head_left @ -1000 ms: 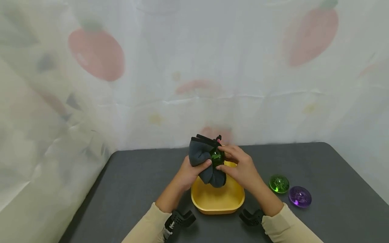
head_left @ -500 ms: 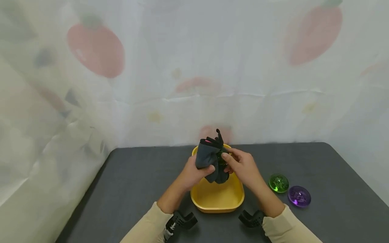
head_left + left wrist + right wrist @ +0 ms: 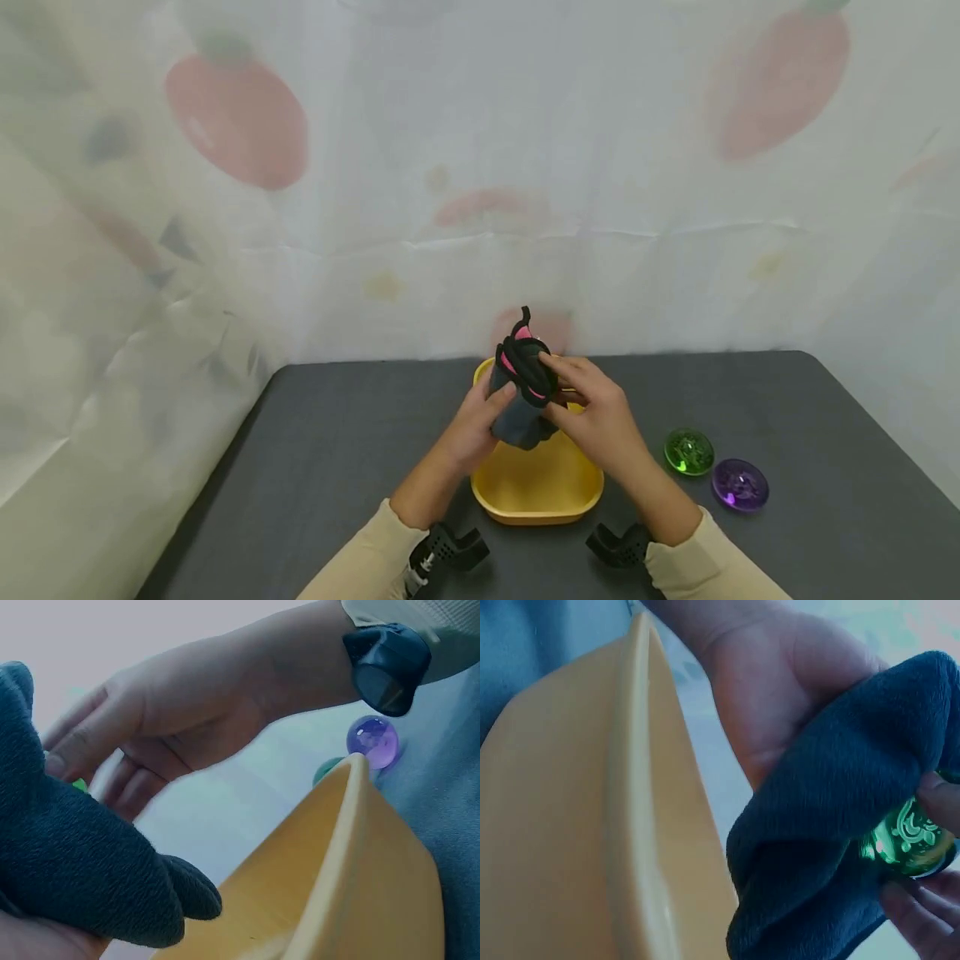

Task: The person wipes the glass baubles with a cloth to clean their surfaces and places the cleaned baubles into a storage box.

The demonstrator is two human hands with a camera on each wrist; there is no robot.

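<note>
Both hands meet above the yellow bowl (image 3: 537, 492). The left hand (image 3: 471, 425) grips one fuzzy dark grey cloth (image 3: 517, 417) with black and pink trim, and the right hand (image 3: 600, 417) pinches one glossy green glass ball (image 3: 904, 840) against it, fingertips curled round. In the head view the cloth hides that ball. The bowl is smooth plastic with rounded corners. Two more rounded glass pieces lie right of it, touching: one green (image 3: 688, 452), one purple (image 3: 739, 484).

no readable text, label or number shows anywhere.
</note>
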